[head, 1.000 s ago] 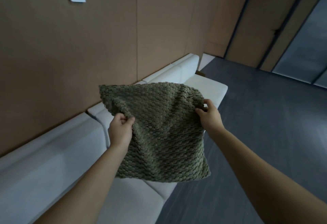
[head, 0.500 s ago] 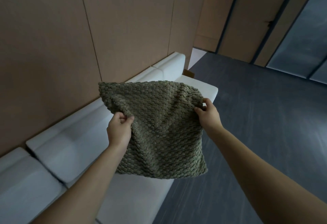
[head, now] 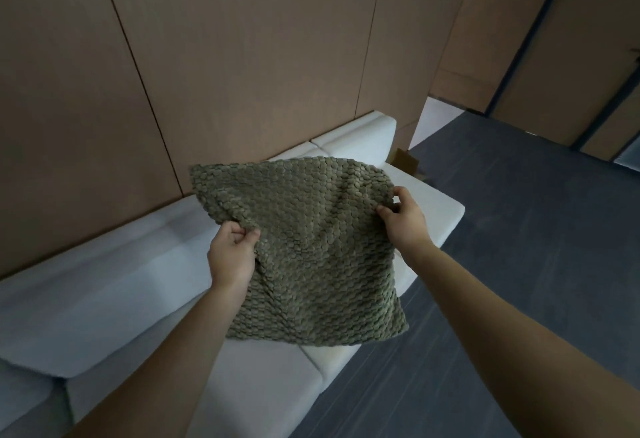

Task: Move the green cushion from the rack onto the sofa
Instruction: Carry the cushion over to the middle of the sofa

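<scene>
The green cushion [head: 308, 247], square with a bumpy knitted texture, hangs in the air above the white sofa [head: 114, 295]. My left hand [head: 232, 254] grips its left edge and my right hand [head: 403, 219] pinches its upper right corner. The cushion hides part of the sofa's seat and backrest behind it. Its lower edge hangs just over the seat cushions; whether it touches them is hard to tell. The rack is out of view.
The sofa runs along a brown panelled wall [head: 225, 56], its far end [head: 446, 216] to the right. Dark grey carpet [head: 536, 264] covers the floor on the right. A small brown box [head: 405, 160] sits beyond the sofa's end.
The view has swung along the sofa toward its far end, and the cushion, held the same way in both hands, now hangs closer over the end seats.
</scene>
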